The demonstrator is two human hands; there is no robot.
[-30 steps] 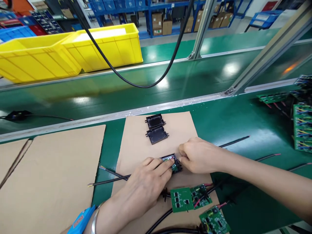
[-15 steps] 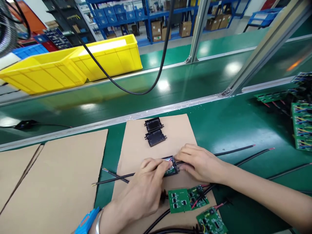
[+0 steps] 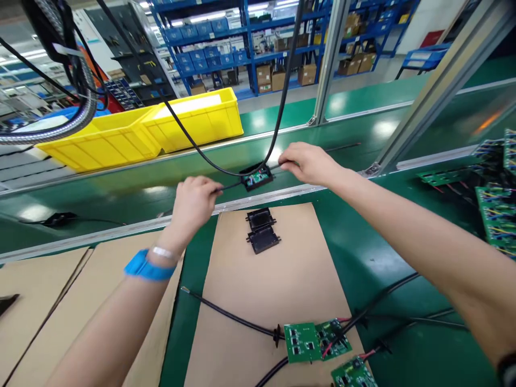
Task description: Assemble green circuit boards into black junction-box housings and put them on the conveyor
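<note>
A small black plastic case (image 3: 258, 178) with a green circuit board inside hangs between my hands over the green belt beyond the metal rail. My left hand (image 3: 197, 199) pinches the black cable leaving its left side. On the other side, my right hand (image 3: 304, 163) grips the cable leaving its right end. Two empty black cases (image 3: 262, 230) lie open side up on the cardboard sheet (image 3: 266, 285). Closer to me, a green circuit board (image 3: 302, 342) with black cables rests on the cardboard, and another circuit board (image 3: 355, 373) is partly cut off below.
Yellow bins (image 3: 193, 123) stand beyond the rail at left. A black cable loop (image 3: 226, 171) dangles in front of the case. Wired circuit boards (image 3: 497, 209) are piled at right. A metal post (image 3: 435, 91) rises at right. More cardboard (image 3: 133, 301) lies at left.
Both hands have lifted the case with its board and cables off the cardboard and carried it forward over the rail. My fingers have shifted from the case onto its cables.
</note>
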